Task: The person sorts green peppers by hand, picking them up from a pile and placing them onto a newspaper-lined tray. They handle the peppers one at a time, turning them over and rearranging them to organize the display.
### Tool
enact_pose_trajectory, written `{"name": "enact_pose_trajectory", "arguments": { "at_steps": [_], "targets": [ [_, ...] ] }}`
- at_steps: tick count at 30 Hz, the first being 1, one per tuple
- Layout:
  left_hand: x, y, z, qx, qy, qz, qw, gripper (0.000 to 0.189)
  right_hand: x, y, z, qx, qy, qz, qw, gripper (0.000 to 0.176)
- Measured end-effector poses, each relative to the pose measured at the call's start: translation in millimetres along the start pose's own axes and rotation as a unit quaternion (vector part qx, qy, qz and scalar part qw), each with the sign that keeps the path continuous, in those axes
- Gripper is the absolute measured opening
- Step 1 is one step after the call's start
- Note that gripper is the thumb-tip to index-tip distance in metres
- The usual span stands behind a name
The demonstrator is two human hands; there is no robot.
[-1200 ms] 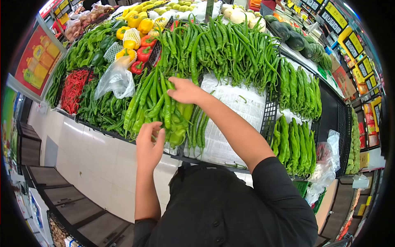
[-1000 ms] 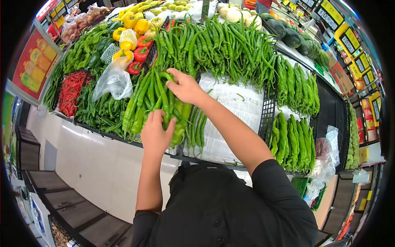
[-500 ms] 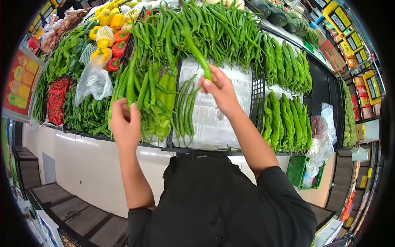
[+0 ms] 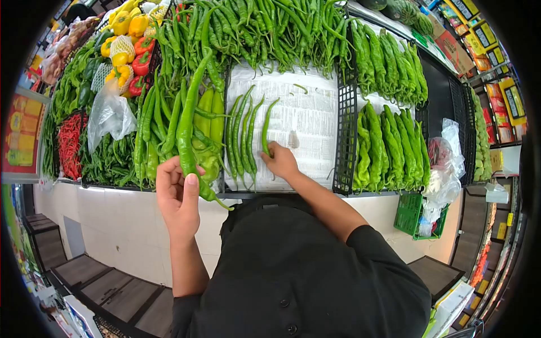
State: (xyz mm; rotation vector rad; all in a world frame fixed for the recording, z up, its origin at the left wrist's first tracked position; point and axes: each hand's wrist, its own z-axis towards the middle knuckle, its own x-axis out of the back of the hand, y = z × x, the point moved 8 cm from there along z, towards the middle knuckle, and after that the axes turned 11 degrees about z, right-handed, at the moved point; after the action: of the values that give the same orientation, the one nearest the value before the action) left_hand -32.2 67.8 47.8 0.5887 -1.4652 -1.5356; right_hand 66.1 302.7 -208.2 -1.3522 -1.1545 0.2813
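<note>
Pinching a slim pepper (image 4: 267, 125) by its near end, the person's right hand (image 4: 283, 162) has its fingers closed; I see the pepper point away from them, alongside the row of peppers (image 4: 245, 135) on the newspaper (image 4: 313, 127). Farther from that row, the left hand (image 4: 179, 197) has fingers round a long pepper (image 4: 187, 124) reaching forward.

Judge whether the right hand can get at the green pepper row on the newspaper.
Likely yes: nothing covers the pepper row, and the right hand is close beside it, though holding a single pepper.
</note>
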Motion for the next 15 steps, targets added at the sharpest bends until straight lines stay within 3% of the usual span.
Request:
{"name": "enact_pose_trajectory", "arguments": {
  "at_steps": [3, 15],
  "targets": [
    [-3, -5, -4, 0.010, -0.015, -0.019, 1.000, 0.028, -8, -6, 8, 0.015, -0.065, -0.052, 0.996, 0.032],
    [-25, -16, -10, 0.052, -0.046, -0.021, 0.997, 0.028, -28, -10, 15, 0.022, -0.138, -0.090, 0.986, 0.034]
  ]
}}
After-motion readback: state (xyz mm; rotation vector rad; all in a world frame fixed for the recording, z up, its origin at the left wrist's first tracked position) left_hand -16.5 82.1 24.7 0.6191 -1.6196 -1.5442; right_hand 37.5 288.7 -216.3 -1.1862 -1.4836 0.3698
